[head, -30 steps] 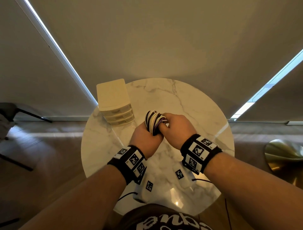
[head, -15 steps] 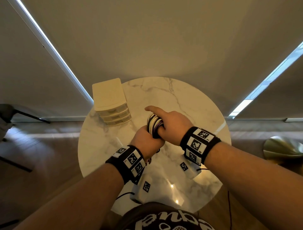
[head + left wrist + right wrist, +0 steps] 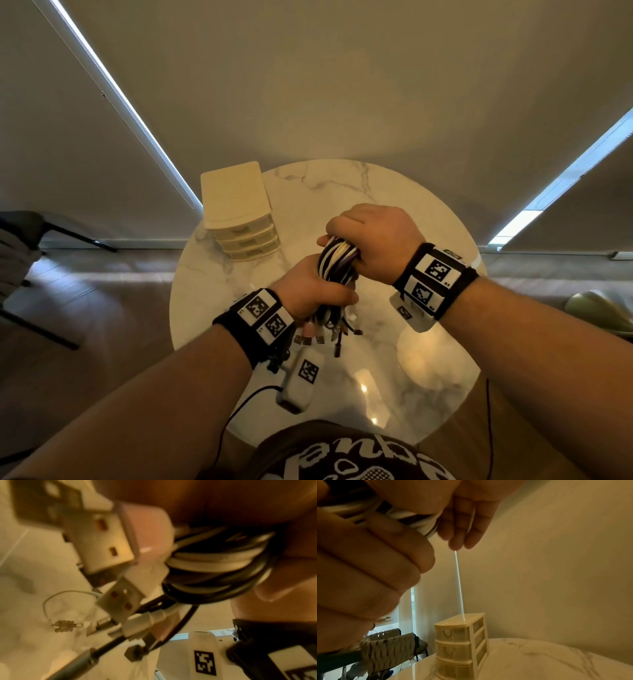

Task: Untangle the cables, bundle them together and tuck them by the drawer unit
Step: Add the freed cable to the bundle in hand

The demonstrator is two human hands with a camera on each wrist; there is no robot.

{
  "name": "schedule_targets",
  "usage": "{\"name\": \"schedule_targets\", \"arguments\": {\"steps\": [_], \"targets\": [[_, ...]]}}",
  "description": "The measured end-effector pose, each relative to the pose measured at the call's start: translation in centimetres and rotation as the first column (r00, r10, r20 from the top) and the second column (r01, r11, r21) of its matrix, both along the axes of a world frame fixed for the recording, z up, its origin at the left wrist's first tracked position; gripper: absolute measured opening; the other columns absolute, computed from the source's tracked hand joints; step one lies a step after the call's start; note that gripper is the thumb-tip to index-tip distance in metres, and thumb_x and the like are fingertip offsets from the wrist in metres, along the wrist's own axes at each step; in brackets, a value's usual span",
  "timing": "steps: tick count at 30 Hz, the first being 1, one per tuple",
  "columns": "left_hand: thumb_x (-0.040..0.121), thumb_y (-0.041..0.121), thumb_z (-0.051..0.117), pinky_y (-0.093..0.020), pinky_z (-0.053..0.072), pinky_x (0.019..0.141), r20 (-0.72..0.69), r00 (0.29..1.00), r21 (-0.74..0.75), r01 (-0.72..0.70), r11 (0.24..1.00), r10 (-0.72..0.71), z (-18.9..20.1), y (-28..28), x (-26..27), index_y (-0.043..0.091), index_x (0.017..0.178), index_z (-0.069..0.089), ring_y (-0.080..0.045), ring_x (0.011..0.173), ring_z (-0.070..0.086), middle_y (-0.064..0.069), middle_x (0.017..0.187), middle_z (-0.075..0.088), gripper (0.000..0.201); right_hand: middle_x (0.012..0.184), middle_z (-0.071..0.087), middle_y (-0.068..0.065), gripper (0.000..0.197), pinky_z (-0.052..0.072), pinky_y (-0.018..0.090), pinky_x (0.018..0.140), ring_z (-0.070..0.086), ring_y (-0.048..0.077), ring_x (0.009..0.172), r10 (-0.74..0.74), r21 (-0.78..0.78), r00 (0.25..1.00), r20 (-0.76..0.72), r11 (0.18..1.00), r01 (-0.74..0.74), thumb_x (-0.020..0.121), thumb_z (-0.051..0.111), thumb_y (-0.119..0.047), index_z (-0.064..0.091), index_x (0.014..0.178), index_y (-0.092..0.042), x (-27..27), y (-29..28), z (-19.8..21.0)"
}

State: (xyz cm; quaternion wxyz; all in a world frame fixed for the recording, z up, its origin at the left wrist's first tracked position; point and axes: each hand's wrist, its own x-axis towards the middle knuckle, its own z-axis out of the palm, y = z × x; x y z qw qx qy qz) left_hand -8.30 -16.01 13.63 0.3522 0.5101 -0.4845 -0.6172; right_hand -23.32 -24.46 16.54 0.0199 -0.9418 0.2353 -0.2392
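A folded cable bundle (image 3: pixel 337 262) of white, black and purple cords is held above the middle of the round marble table (image 3: pixel 404 205). My left hand (image 3: pixel 310 291) grips its lower half, and several USB plugs (image 3: pixel 317 337) hang out below the fist. My right hand (image 3: pixel 373 236) wraps the bundle's looped top. The left wrist view shows the plugs (image 3: pixel 106 545) and wound cords (image 3: pixel 216 566) close up. In the right wrist view my fingers (image 3: pixel 458 524) curl over the cords (image 3: pixel 412 516). The cream drawer unit (image 3: pixel 238 212) stands at the table's far left edge.
A thin white wire (image 3: pixel 51 601) with a small connector lies loose on the marble under my left hand. A woven chair (image 3: pixel 388 654) stands beyond the table's left side. Closed blinds (image 3: pixel 325 85) hang behind the table, and a gold round object (image 3: pixel 599 315) sits low on the right.
My right hand has shifted from an outstretched finger to a full grasp over the bundle's top. The bundle has turned more upright, and its plug ends now hang below my left fist.
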Motion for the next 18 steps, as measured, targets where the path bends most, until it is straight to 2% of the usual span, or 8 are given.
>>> {"name": "schedule_targets", "arguments": {"steps": [4, 5, 7, 9, 12, 13, 15, 18], "targets": [[0.072, 0.008, 0.078, -0.032, 0.045, 0.059, -0.203, 0.978, 0.071, 0.061, 0.996, -0.045, -0.2, 0.3, 0.2, 0.016, 0.074, 0.064, -0.018, 0.060, 0.053, -0.005, 0.067, 0.054, 0.015, 0.107, 0.074, 0.001, 0.070, 0.052, 0.033, 0.053, 0.069, 0.030, 0.086, 0.155, -0.067, 0.987, -0.033, 0.985, -0.157, 0.072, 0.077, -0.004, 0.058, 0.136, -0.026, -0.2, -0.2, 0.0], [0.074, 0.007, 0.077, -0.032, 0.045, 0.060, -0.216, 0.975, 0.086, 0.069, 0.994, -0.049, -0.3, 0.3, 0.2, 0.016, 0.074, 0.065, -0.019, 0.060, 0.054, -0.005, 0.067, 0.054, 0.015, 0.110, 0.073, 0.002, 0.073, 0.052, 0.034, 0.052, 0.069, 0.030, 0.087, 0.182, -0.090, 0.982, -0.050, 0.978, -0.185, 0.071, 0.075, -0.001, 0.058, 0.138, -0.026, -0.3, -0.2, -0.1], [0.075, 0.009, 0.078, -0.034, 0.046, 0.062, -0.192, 0.981, 0.136, 0.040, 0.990, -0.013, -0.6, 0.2, -0.2, 0.014, 0.075, 0.066, -0.021, 0.060, 0.054, -0.008, 0.068, 0.055, 0.013, 0.106, 0.074, 0.003, 0.064, 0.052, 0.035, 0.052, 0.068, 0.030, 0.086, 0.191, -0.134, 0.976, -0.101, 0.970, -0.204, 0.074, 0.064, -0.003, 0.064, 0.135, -0.022, -0.4, -0.4, -0.3], [0.072, 0.013, 0.080, -0.037, 0.049, 0.065, -0.117, 0.992, 0.186, -0.018, 0.982, 0.040, -0.8, 0.0, -0.7, 0.013, 0.076, 0.068, -0.024, 0.062, 0.057, -0.011, 0.069, 0.058, 0.012, 0.097, 0.073, 0.001, 0.048, 0.050, 0.034, 0.058, 0.067, 0.030, 0.084, 0.056, -0.051, 0.965, -0.255, 0.996, -0.071, 0.079, 0.057, -0.014, 0.067, 0.125, -0.022, -0.1, -0.6, 0.4], [0.082, 0.010, 0.077, -0.035, 0.055, 0.063, 0.111, 0.993, 0.176, -0.055, 0.983, 0.035, -0.9, -0.3, -1.1, 0.010, 0.082, 0.069, -0.022, 0.062, 0.064, -0.016, 0.074, 0.065, 0.007, 0.076, 0.055, -0.005, 0.022, 0.040, 0.032, 0.060, 0.055, 0.025, 0.073, -0.198, 0.048, 0.797, -0.570, 0.961, 0.273, 0.095, 0.053, -0.036, 0.062, 0.110, -0.025, 0.7, -0.5, 1.8], [0.086, 0.009, 0.074, -0.031, 0.054, 0.058, 0.179, 0.983, 0.166, -0.059, 0.984, 0.028, -0.9, -0.4, -1.1, 0.008, 0.084, 0.069, -0.019, 0.058, 0.064, -0.016, 0.074, 0.067, 0.006, 0.070, 0.047, -0.006, 0.021, 0.039, 0.032, 0.060, 0.052, 0.024, 0.070, -0.217, 0.049, 0.762, -0.610, 0.950, 0.309, 0.096, 0.051, -0.039, 0.061, 0.108, -0.025, 0.9, -0.5, 1.9], [0.088, 0.012, 0.074, -0.031, 0.053, 0.056, 0.280, 0.959, 0.147, -0.078, 0.986, 0.035, -1.1, -0.7, -1.1, 0.009, 0.085, 0.069, -0.016, 0.054, 0.064, -0.013, 0.072, 0.070, 0.006, 0.067, 0.041, -0.006, 0.021, 0.040, 0.033, 0.060, 0.051, 0.024, 0.069, -0.229, 0.076, 0.751, -0.619, 0.934, 0.348, 0.097, 0.051, -0.038, 0.062, 0.107, -0.023, 1.3, -0.6, 1.8], [0.086, 0.020, 0.076, -0.031, 0.055, 0.058, 0.401, 0.916, 0.146, -0.092, 0.985, 0.026, -1.5, -1.0, -0.8, 0.012, 0.087, 0.070, -0.014, 0.054, 0.066, -0.008, 0.070, 0.072, 0.009, 0.072, 0.047, -0.004, 0.034, 0.042, 0.032, 0.058, 0.054, 0.025, 0.071, -0.214, 0.160, 0.750, -0.626, 0.906, 0.392, 0.094, 0.053, -0.029, 0.056, 0.128, -0.029, 1.6, -0.3, 1.4]]}}
